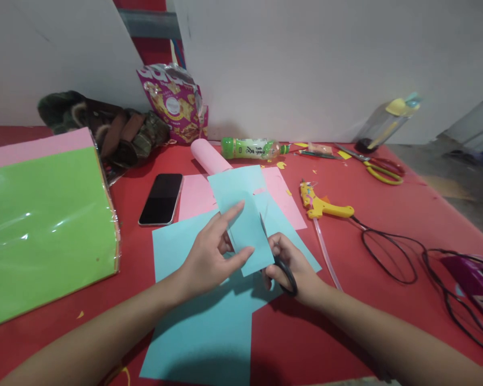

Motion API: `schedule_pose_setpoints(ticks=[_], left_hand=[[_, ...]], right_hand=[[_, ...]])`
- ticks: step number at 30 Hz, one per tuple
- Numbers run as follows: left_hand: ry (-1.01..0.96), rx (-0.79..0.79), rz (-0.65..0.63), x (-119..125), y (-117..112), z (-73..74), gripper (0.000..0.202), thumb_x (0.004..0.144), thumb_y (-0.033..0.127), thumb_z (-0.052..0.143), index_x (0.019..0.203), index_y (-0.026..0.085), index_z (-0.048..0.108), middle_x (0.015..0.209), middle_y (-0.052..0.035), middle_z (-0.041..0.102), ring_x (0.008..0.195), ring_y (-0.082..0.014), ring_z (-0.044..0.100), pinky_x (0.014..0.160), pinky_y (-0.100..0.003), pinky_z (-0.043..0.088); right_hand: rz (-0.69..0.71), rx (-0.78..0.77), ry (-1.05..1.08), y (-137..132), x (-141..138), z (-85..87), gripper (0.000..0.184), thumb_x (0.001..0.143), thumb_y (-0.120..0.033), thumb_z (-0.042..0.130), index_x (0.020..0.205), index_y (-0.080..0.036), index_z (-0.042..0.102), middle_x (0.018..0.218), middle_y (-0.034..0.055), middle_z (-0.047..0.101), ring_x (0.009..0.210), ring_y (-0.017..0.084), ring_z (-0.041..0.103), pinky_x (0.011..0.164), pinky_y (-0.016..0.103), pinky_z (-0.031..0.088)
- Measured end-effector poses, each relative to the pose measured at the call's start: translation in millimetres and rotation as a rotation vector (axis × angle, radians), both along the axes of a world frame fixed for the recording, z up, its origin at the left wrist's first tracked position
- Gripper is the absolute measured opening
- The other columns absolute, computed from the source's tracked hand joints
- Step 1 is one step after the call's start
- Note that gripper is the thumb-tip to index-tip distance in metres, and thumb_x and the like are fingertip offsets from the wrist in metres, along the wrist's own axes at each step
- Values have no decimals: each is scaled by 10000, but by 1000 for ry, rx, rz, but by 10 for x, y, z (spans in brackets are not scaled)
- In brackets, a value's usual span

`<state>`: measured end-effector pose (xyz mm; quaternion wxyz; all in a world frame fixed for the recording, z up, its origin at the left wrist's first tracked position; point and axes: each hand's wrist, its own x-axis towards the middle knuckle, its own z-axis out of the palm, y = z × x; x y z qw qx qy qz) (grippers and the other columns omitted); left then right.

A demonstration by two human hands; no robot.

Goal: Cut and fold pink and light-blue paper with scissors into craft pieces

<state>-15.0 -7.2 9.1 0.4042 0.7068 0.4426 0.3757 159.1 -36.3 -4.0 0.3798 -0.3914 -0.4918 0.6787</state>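
Note:
A light blue piece of paper (241,198) is held up above the table by my left hand (215,249), its thumb and fingers closed on the left side of the sheet. My right hand (292,268) grips black-handled scissors (286,276) at the paper's right edge. One scissor blade shows in front of the paper, pointing away from me; the other is hidden behind it. Beneath both hands lie larger light blue sheets (201,332), partly over a pink sheet (195,195).
A phone (161,199) and a pack of green paper (48,225) lie left. Behind are a rolled pink sheet (207,155), a green bottle (249,148) and a snack bag (175,104). To the right are a yellow glue gun (324,206), its cord, red-yellow scissors (382,169) and a purple power strip (473,284).

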Motion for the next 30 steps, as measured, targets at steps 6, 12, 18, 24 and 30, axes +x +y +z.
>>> schedule_pose_setpoints(ticks=[6, 12, 18, 24, 30], left_hand=[[-6, -12, -4, -1, -4, 4, 628, 725, 256, 586, 1286, 271, 304, 784, 2, 415, 549, -90, 439, 489, -237, 474], [-6, -15, -19, -10, 1, -11, 626, 736, 257, 580, 1290, 281, 290, 797, -1, 412, 566, -94, 451, 505, -243, 481], [26, 4, -27, -28, 15, -15, 630, 736, 262, 579, 1294, 274, 287, 805, -4, 422, 560, -92, 452, 498, -236, 472], [68, 16, -45, -51, 53, 40, 626, 727, 255, 579, 1289, 232, 306, 882, -28, 454, 560, -82, 455, 501, -230, 474], [64, 28, -72, -65, 71, 58, 611, 727, 255, 576, 1279, 236, 314, 975, -53, 482, 600, -93, 497, 523, -236, 494]], right_hand=[[-5, -5, 0, -2, 3, -3, 454, 629, -498, 645, 722, -214, 304, 576, -105, 392, 408, 46, 472, 407, 173, 339], [-22, -18, -27, -1, 3, -9, 453, 617, -481, 661, 711, -213, 309, 562, -110, 387, 386, 43, 471, 379, 158, 330], [-34, -24, -73, 2, 2, 0, 461, 602, -479, 671, 700, -212, 308, 507, -119, 394, 369, 44, 457, 369, 149, 320], [-43, -36, -67, 4, -3, 3, 467, 585, -468, 686, 687, -213, 309, 490, -124, 384, 361, 45, 455, 363, 151, 320], [-30, -16, -78, 2, 1, -7, 454, 607, -462, 677, 690, -213, 306, 467, -121, 409, 360, 44, 447, 365, 147, 312]])
